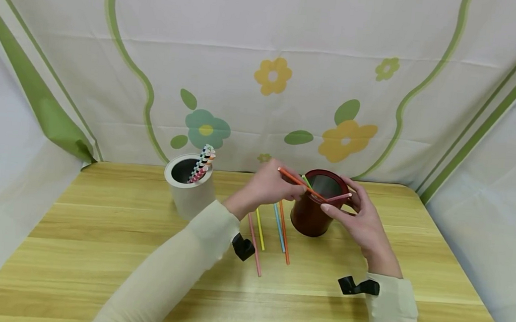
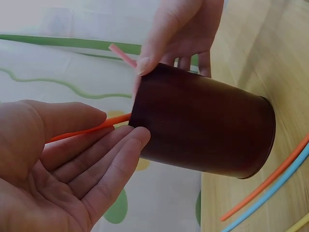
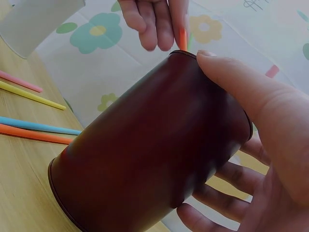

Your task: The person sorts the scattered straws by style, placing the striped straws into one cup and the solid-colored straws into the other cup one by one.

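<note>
Now left hand (image 1: 268,186) pinching orange straw (image 1: 300,184) over red cup (image 1: 315,206), right hand (image 1: 362,217) gripping cup.

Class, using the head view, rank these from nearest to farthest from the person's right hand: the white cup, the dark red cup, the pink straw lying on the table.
1. Dark red cup: touching the right hand.
2. Pink straw: on the table, left of that cup.
3. White cup: far left.

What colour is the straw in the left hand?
Orange straw, clearest in the head view.
</note>
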`<act>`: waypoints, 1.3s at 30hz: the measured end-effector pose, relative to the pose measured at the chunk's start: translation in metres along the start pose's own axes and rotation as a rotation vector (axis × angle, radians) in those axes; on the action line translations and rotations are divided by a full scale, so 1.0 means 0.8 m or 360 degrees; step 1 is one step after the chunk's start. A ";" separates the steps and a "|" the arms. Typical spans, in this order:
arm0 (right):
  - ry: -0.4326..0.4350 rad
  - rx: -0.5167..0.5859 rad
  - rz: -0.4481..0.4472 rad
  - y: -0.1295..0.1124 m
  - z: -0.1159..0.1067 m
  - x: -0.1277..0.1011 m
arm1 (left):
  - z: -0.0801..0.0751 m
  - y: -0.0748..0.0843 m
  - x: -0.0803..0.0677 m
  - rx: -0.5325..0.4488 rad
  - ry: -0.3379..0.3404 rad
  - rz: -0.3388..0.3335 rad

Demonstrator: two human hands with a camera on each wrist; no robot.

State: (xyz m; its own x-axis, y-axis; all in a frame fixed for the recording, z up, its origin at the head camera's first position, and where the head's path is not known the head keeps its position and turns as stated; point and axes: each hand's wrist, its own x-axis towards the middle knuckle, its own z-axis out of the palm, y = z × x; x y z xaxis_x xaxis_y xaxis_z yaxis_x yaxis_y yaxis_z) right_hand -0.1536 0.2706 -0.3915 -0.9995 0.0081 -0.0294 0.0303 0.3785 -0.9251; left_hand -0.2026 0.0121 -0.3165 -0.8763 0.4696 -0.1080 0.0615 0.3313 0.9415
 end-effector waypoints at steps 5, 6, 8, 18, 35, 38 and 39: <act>-0.0010 -0.0008 -0.0004 0.001 0.000 0.000 | 0.005 0.000 0.004 0.0067 0.0011 -0.0020; -0.0010 -0.0006 -0.0004 0.001 0.000 0.000 | 0.006 0.000 0.004 0.0073 0.0011 -0.0021; -0.0010 0.0001 -0.0006 0.002 -0.001 0.000 | 0.007 0.001 0.004 0.0083 0.0013 -0.0017; -0.0017 0.0014 -0.0009 0.004 -0.002 0.001 | 0.011 -0.002 0.003 0.0051 0.0009 0.0045; -0.0013 0.0011 -0.0010 0.001 -0.001 0.001 | 0.004 -0.006 -0.005 -0.0016 0.0004 0.0028; -0.0005 0.0010 -0.0009 0.001 -0.001 0.001 | 0.001 -0.008 -0.008 -0.0042 0.0001 0.0015; -0.0001 0.0010 -0.0009 0.001 -0.001 0.000 | 0.000 -0.008 -0.008 -0.0051 0.0000 0.0012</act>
State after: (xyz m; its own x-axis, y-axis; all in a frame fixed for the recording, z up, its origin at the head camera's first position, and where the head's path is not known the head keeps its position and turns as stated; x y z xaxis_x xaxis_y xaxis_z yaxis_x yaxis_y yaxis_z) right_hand -0.1539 0.2717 -0.3919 -0.9997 0.0054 -0.0243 0.0246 0.3727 -0.9276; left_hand -0.1970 0.0071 -0.3221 -0.8759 0.4719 -0.1006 0.0531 0.3015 0.9520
